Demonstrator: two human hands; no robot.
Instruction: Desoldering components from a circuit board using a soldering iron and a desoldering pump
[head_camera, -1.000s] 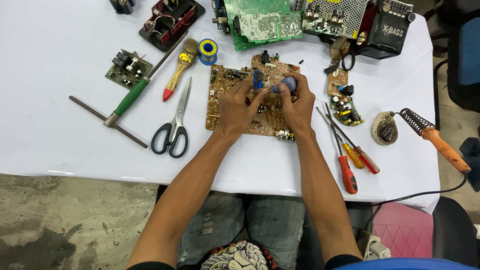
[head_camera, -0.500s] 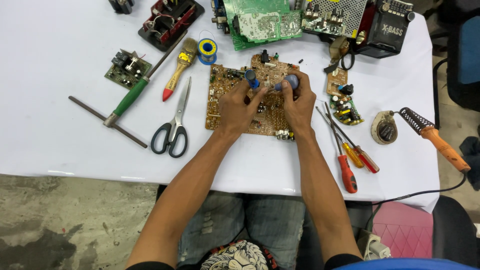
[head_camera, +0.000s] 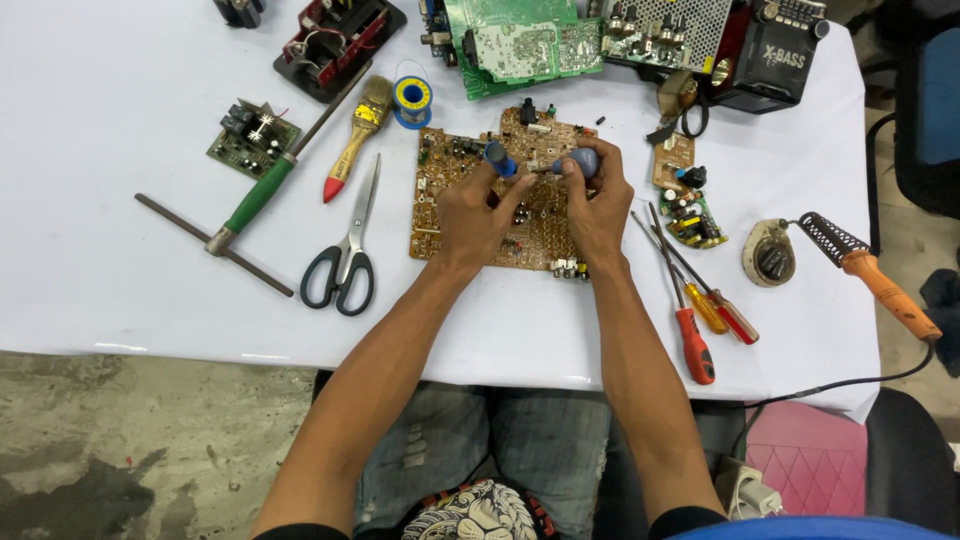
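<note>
Pinching a blue-handled tool (head_camera: 497, 157) in my left hand (head_camera: 478, 212) and another (head_camera: 580, 162) in my right hand (head_camera: 597, 205), I'm mid-work on the brown circuit board (head_camera: 440, 200) (parts remain mounted).

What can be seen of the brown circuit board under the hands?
The board is a large, roughly square brown sheet lying flat on the white table, its copper-coloured face dotted with small components and a row of connectors on its near edge. Both hands rest on its middle: the left hand grips a blue-handled tool, the right hand holds a blue-grey bulb over it. A green board lies just beyond its far edge. The scissors lie to its left, apart.
</note>
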